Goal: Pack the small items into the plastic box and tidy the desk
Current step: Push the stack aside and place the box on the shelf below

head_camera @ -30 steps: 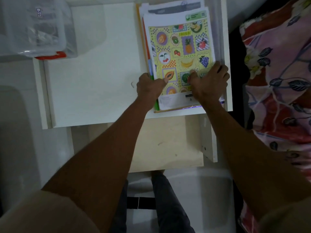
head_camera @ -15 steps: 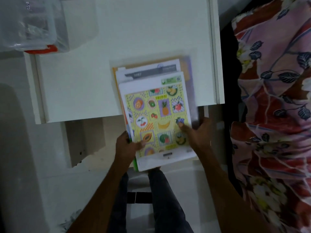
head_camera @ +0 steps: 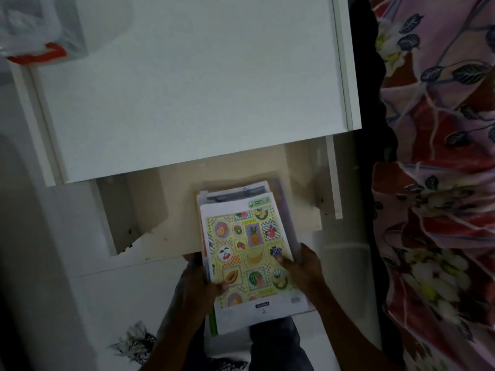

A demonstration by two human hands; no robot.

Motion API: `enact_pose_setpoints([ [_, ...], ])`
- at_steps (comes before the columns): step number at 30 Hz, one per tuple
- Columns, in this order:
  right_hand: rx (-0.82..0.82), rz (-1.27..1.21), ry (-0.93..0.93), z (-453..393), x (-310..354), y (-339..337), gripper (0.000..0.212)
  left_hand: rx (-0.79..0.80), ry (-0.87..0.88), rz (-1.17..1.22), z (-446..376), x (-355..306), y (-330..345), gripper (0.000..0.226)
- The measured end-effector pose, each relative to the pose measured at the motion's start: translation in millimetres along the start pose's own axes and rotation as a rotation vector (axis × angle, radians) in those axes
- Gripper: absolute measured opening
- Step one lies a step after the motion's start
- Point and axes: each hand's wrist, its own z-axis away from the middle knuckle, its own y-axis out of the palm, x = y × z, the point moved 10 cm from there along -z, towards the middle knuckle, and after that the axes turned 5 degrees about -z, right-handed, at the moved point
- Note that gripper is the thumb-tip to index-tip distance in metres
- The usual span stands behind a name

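Single head-worn view, looking steeply down from above. White table [head_camera: 187,89] filling the upper frame, lower shelf [head_camera: 174,199] beneath it, both hands close below, floor at the bottom, patterned fabric [head_camera: 439,183] along the right edge.

The desk top [head_camera: 187,89] is white. The shelf [head_camera: 171,210] under it is pale tan. The top sheet [head_camera: 249,253] of the stack is yellow with little fruit pictures: an orange, a pineapple, red cherries, a yellow banana, purple grapes, a green watermelon. Its border is white. A green edge [head_camera: 213,321] peeks out at the stack's side. The plastic box [head_camera: 34,28] is clear with a red-orange handle [head_camera: 37,55]. The cloth [head_camera: 439,183] is pink and red with dark leaves and pale flowers.
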Motion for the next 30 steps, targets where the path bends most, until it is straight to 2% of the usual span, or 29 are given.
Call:
enact_pose_setpoints([
  [5, -0.066, -0.051, -0.014, -18.7, 10.6, 1.3, 0.032, -0.074, -0.009, -0.096, -19.9, -19.1, -1.4, 0.058],
  [10, -0.127, -0.004, -0.131, -66.1, 84.2, -8.1, 0.039, -0.205, 0.081, -0.133, -59.5, -85.6, -5.3, 0.046],
  [14, -0.175, 0.132, -0.161, -108.3, 135.8, -20.0, 0.053, -0.233, 0.144, -0.168, -95.4, -133.8, -1.0, 0.040],
  [16, -0.179, 0.162, -0.139, -124.3, 145.8, -22.6, 0.061, -0.243, 0.125, -0.165, -111.8, -144.0, 0.6, 0.038],
  [19, -0.171, 0.242, -0.098, -137.3, 147.7, -23.1, 0.061, -0.200, 0.065, -0.176, -131.3, -141.8, 9.2, 0.038],
  [25, -0.159, 0.373, -0.097, -148.2, 145.6, -20.6, 0.062, -0.068, 0.017, -0.163, -149.2, -132.7, 23.1, 0.053],
  [30, -0.301, 0.679, -0.119, -141.0, 145.5, -13.8, 0.074, -0.095, -0.027, -0.323, -152.5, -126.1, 21.9, 0.081],
])
